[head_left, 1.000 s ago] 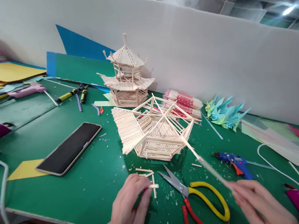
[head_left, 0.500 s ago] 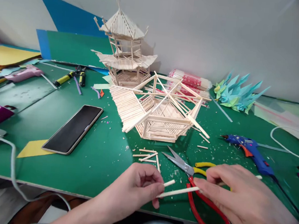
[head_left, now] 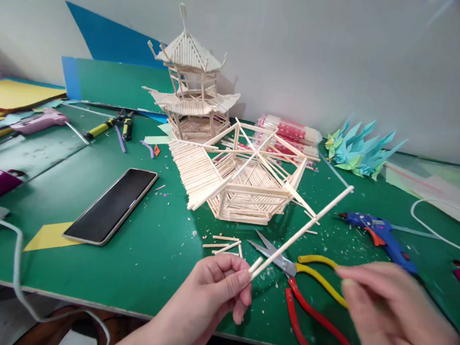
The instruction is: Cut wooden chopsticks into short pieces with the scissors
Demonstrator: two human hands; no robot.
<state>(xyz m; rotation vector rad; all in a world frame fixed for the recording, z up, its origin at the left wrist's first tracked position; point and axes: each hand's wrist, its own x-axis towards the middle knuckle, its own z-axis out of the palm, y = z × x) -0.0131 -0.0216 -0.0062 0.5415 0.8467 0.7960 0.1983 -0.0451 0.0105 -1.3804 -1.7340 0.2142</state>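
Observation:
My left hand (head_left: 219, 288) pinches two pale wooden sticks between thumb and fingers. The long wooden stick (head_left: 303, 231) slants up to the right, and the short wooden stick (head_left: 256, 265) lies alongside its lower end. My right hand (head_left: 391, 315) is off the sticks, its thumb and forefinger slightly apart, with nothing seen in them. Its fingertips overlap the yellow handle of the scissors (head_left: 282, 261) in view; I cannot tell whether they touch. Behind the long stick stands an open stick frame (head_left: 248, 188), partly roofed on its left side.
A stick pagoda (head_left: 191, 104) stands at the back. A phone (head_left: 111, 204) lies left, a blue glue gun (head_left: 384, 236) right. Short cut sticks (head_left: 225, 245) lie beyond my left hand. Bagged sticks (head_left: 291, 132) and folded paper leaves (head_left: 362, 150) sit near the wall.
My right hand has let go of the long stick and moved slightly right. That stick has swung upward in my left hand, its far end now higher.

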